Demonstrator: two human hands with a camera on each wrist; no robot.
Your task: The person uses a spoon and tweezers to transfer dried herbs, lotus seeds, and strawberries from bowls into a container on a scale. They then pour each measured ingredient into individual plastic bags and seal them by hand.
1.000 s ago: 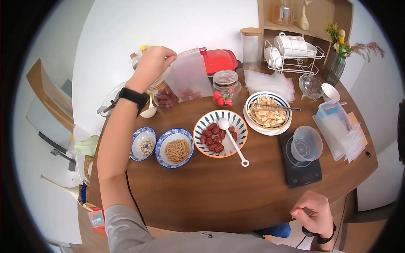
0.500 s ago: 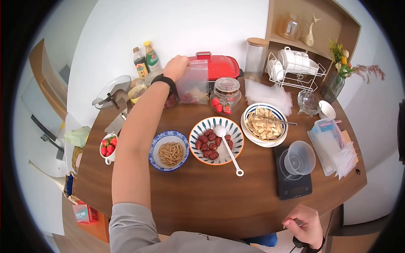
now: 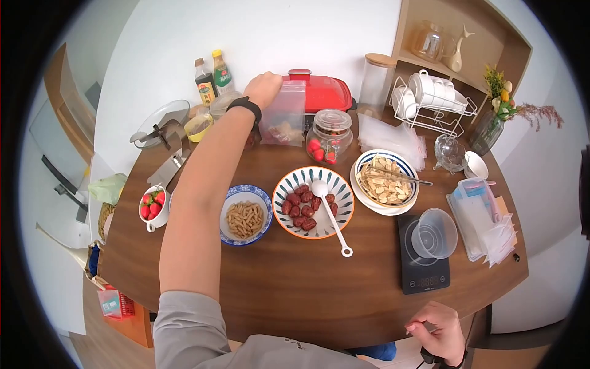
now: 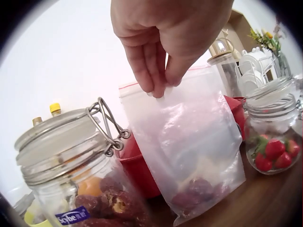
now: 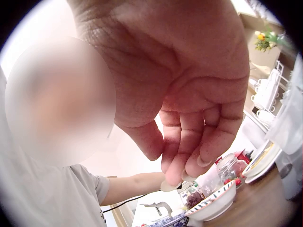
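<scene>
My left hand (image 3: 264,89) reaches to the back of the table and pinches the top edge of a clear zip bag (image 4: 194,137) between thumb and fingertips. Dark red dates (image 4: 199,189) and some pale pieces lie at the bottom of the bag. It hangs upright between a clip-lid jar of dates (image 4: 116,205) and a glass jar of strawberries (image 3: 330,138), in front of a red-lidded cooker (image 3: 322,92). My right hand (image 3: 439,332) hangs by the table's front edge, fingers loosely curled, holding nothing.
Mid-table stand a bowl of pale brown strips (image 3: 244,219), a bowl of dates (image 3: 301,209) with a white spoon, and a plate of pale slices (image 3: 387,181). A plastic tub (image 3: 435,234) sits on a black scale (image 3: 424,273). A knife (image 3: 167,169) lies at left, near a strawberry cup (image 3: 152,216).
The bag has gone from slanted to upright as my left hand came down with it, still pinching its top. My right hand keeps its loose curl. The head view has shifted.
</scene>
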